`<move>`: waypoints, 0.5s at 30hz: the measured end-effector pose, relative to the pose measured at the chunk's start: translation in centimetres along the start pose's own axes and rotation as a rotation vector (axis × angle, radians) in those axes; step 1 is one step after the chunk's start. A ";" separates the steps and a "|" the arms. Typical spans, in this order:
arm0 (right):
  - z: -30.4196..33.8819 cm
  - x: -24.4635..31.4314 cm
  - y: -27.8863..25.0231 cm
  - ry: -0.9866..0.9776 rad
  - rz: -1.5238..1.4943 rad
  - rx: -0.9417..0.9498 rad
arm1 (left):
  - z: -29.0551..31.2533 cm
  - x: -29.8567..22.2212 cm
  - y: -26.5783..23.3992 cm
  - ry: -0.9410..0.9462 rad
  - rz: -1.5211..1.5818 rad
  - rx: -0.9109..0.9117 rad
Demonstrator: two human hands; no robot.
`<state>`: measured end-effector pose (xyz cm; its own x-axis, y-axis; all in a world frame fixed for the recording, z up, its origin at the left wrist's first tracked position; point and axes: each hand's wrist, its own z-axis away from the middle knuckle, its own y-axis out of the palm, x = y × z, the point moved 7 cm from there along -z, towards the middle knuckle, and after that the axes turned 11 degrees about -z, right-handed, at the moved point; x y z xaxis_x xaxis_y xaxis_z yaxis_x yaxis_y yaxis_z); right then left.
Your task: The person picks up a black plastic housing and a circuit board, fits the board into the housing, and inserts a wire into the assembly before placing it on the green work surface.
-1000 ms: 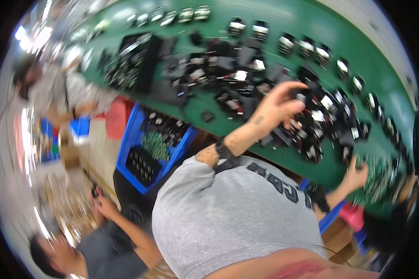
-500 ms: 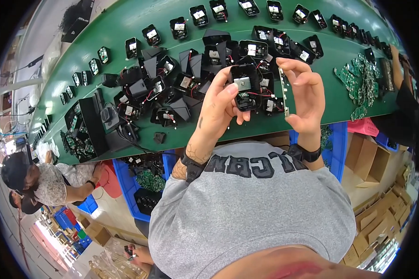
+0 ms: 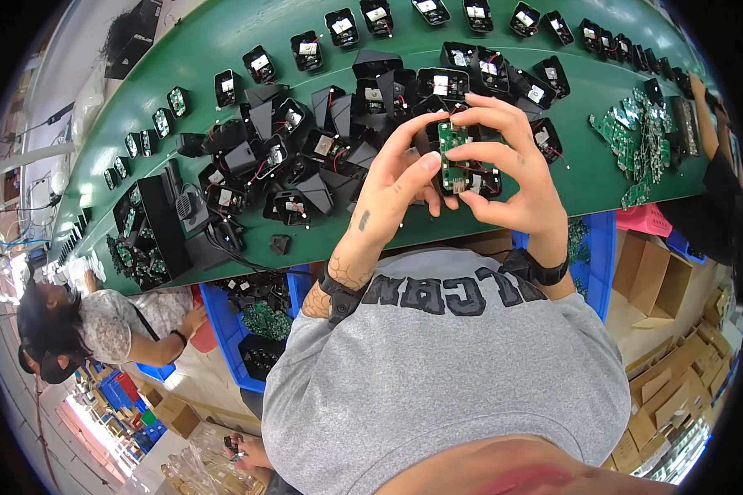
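Observation:
A small black plastic housing [image 3: 434,142] is gripped by my left hand [image 3: 381,194], with the thumb on its near side and the fingers around it. Over its open face lies a long green circuit board [image 3: 454,161]. My right hand [image 3: 520,177] holds this board, fingertips on its far end and side, thumb by the near end. Whether the board is fully seated cannot be seen. The inside of the housing is mostly hidden under it. Just beyond my hands, more open black housings [image 3: 371,97] with red and black wires lie heaped.
Spaced-out housings [image 3: 307,51] line the far side of the green table [image 3: 198,70]. Loose circuit boards [image 3: 636,153] are piled at right; a black box [image 3: 162,223] stands at left. Blue bins [image 3: 223,330] sit below the front edge. Co-workers are at the left and far right.
My right hand has moved left and turned the circuit board from edge-on to face-up over the housing. My left hand stays around the housing. The co-worker at left has leaned and shifted an arm.

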<state>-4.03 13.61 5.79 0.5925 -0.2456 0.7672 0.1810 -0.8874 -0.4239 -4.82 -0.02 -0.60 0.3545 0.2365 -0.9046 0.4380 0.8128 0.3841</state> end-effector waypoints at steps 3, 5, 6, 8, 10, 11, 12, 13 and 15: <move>-0.2 0.2 0.1 -0.005 0.065 0.038 | 0.0 0.0 -0.1 -0.010 -0.004 -0.001; -0.3 0.5 0.4 -0.023 0.041 0.100 | 0.0 0.4 0.4 -0.070 0.134 0.027; -0.4 0.5 0.3 -0.023 0.039 0.099 | 0.0 0.7 0.3 -0.071 0.134 0.026; -0.3 0.5 0.3 -0.024 0.091 0.132 | -0.1 1.1 0.3 -0.003 -0.005 0.055; -0.3 0.5 0.1 -0.027 0.045 0.162 | -0.1 1.1 0.6 -0.016 -0.050 0.081; -0.3 0.6 0.2 -0.032 -0.002 0.191 | 0.0 1.1 1.0 -0.017 -0.019 0.095; -0.2 0.7 0.3 -0.031 -0.004 0.191 | 0.2 1.1 1.2 -0.018 0.013 0.110; -0.1 0.5 0.3 -0.004 -0.032 0.167 | 0.2 1.3 1.3 -0.029 0.006 0.158; -0.1 0.3 0.1 0.000 -0.012 0.124 | 0.2 0.9 1.5 -0.030 0.019 0.147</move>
<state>-3.86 13.43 6.05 0.5900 -0.2354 0.7723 0.2837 -0.8351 -0.4713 -3.65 1.31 -0.83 0.3871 0.2332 -0.8921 0.5464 0.7213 0.4256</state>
